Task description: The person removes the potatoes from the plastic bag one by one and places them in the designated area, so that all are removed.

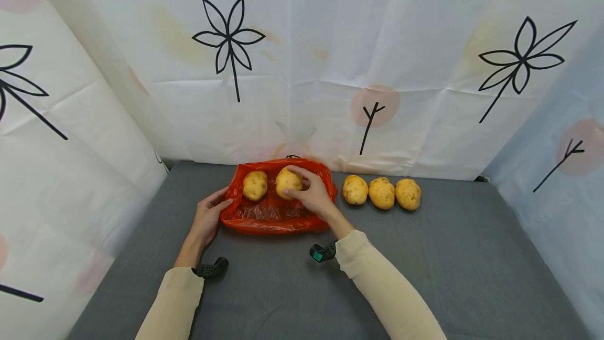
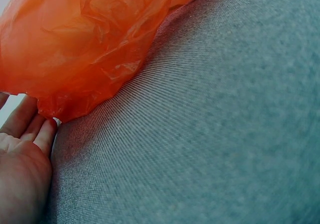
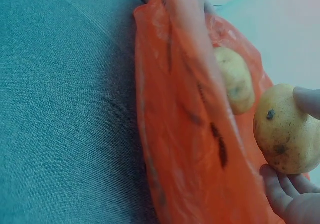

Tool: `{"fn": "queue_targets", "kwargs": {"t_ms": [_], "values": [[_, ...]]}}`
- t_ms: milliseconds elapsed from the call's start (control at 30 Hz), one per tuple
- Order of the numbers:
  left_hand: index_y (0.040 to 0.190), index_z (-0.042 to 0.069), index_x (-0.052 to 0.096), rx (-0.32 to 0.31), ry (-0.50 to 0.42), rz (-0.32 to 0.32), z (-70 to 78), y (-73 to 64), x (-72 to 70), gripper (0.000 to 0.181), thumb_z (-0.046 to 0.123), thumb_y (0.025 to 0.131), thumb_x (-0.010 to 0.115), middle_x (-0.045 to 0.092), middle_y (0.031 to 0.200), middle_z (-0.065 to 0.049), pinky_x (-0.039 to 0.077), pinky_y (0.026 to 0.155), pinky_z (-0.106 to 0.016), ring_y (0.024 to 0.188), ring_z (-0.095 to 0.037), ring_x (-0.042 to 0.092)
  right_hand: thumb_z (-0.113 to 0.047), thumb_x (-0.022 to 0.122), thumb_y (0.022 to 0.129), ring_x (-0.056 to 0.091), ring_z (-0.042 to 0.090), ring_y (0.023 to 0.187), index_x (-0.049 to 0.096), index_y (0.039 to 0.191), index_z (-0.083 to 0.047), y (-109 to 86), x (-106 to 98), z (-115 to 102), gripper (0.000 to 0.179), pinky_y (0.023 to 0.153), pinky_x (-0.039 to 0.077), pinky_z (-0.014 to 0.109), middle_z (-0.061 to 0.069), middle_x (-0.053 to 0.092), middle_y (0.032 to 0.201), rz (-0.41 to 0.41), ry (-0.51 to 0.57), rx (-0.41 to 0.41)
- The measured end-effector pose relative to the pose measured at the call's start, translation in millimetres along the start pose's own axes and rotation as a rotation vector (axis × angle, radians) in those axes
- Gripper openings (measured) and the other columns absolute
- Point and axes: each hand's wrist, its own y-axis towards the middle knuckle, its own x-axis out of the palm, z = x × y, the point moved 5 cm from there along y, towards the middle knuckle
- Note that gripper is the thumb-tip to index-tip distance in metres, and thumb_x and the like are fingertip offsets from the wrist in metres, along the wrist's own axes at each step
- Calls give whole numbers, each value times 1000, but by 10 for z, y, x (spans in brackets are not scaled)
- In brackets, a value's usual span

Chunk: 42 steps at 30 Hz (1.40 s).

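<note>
A red plastic bag (image 1: 271,226) lies spread with its mouth up. Inside it, on the left, rests one potato (image 1: 255,186), which also shows past the bag's rim in the right wrist view. My right hand (image 1: 311,193) grips a second potato (image 1: 286,181) between thumb and fingers, over the bag's opening. Dark spots mark this held potato (image 3: 282,134) in the right wrist view. At the bag's left end my left hand (image 1: 207,216) holds the edge, thumb at the rim. The left wrist view has its fingers (image 2: 46,134) against the orange-red plastic (image 2: 95,49).
Three potatoes stand in a row right of the bag: a near one (image 1: 355,190), a middle one (image 1: 381,193) and an outer one (image 1: 408,194). A grey cloth (image 1: 453,256) covers the table. White patterned sheets (image 1: 302,67) hang behind and at both sides.
</note>
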Motion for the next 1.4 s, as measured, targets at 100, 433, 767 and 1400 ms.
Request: {"fn": "queue_targets", "kwargs": {"t_ms": [100,433,767,1400], "values": [[152,3,45,2,0,0,3,2,2,51,12,104,60,45,150,-14,50,93,-18,125,-13,52,-12,79,90,54,35,124,59,144,-16,-28,-35,-29,58,95,51,48,5,50,150,-13,12,-24],[152,4,45,-9,2,1,5,3,3,51,12,104,60,44,151,-14,50,93,-17,128,-16,50,-11,77,92,56,31,121,55,147,-18,-158,-203,-121,60,100,48,49,5,48,149,-57,58,-66],[151,3,47,5,6,16,11,-6,1,51,13,103,61,47,149,-15,51,91,-18,119,-8,54,-11,77,92,55,35,124,55,148,-19,-292,-369,-148,60,95,52,46,6,46,151,-78,32,-98],[151,4,47,-4,6,16,6,-17,8,50,12,104,60,45,150,-14,51,91,-18,123,-13,52,0,76,90,57,35,122,52,148,-8,-518,-641,-191,63,87,56,33,15,47,149,-106,176,-91]]}}
